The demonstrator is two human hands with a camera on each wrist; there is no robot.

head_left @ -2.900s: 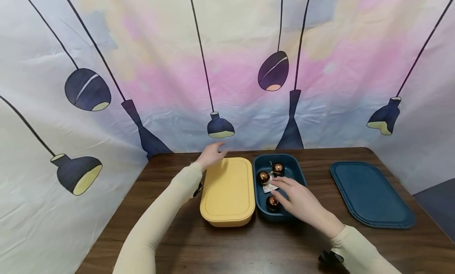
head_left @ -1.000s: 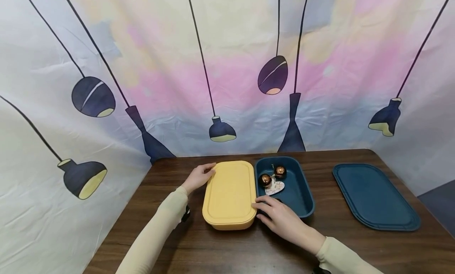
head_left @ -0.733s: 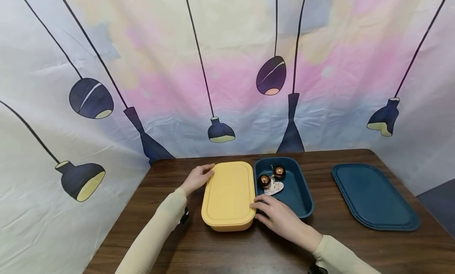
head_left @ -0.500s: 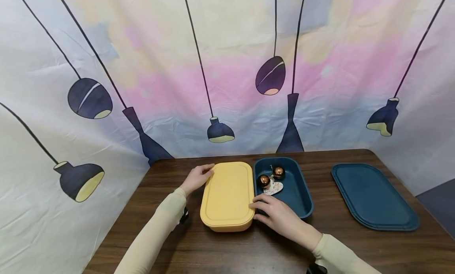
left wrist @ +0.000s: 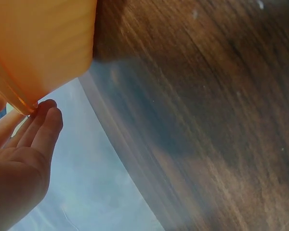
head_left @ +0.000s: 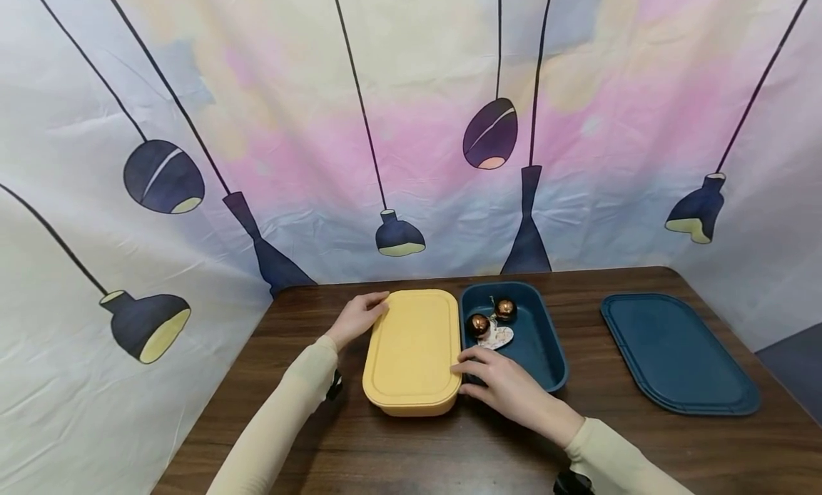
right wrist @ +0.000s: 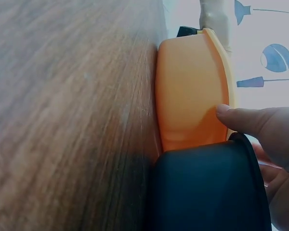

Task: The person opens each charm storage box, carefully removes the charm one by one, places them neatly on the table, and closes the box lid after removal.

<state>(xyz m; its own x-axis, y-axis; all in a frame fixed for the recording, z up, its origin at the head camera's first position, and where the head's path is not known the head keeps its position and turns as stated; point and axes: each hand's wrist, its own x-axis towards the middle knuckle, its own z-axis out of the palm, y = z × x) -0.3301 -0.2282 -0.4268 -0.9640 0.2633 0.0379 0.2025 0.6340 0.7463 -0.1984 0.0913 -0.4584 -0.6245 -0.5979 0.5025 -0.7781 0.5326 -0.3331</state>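
Note:
A yellow rectangular box (head_left: 417, 411) with its yellow lid (head_left: 414, 349) on stands mid-table. My left hand (head_left: 355, 319) holds the lid's far left corner; in the left wrist view its fingertips (left wrist: 48, 113) curl against the rim. At the right edge my right hand (head_left: 507, 386) grips the lid, its thumb (right wrist: 238, 119) against the box side by the rim. That hand reaches over the near end of an open blue box (head_left: 539, 352), hiding part of it. Inside lie a shiny copper ball (head_left: 478, 325), another copper ball (head_left: 506, 309) and a pale patterned tag (head_left: 497, 337).
A flat blue lid (head_left: 681, 354) lies on the right of the dark wooden table (head_left: 411, 456). The blue box stands against the yellow box's right side. Behind the table hangs a cloth (head_left: 302, 124) printed with lamps.
Since the oldest frame, my left hand has come down to the lid's far left corner. My right hand has moved from over the blue box to the lid's right edge. Both then stay put.

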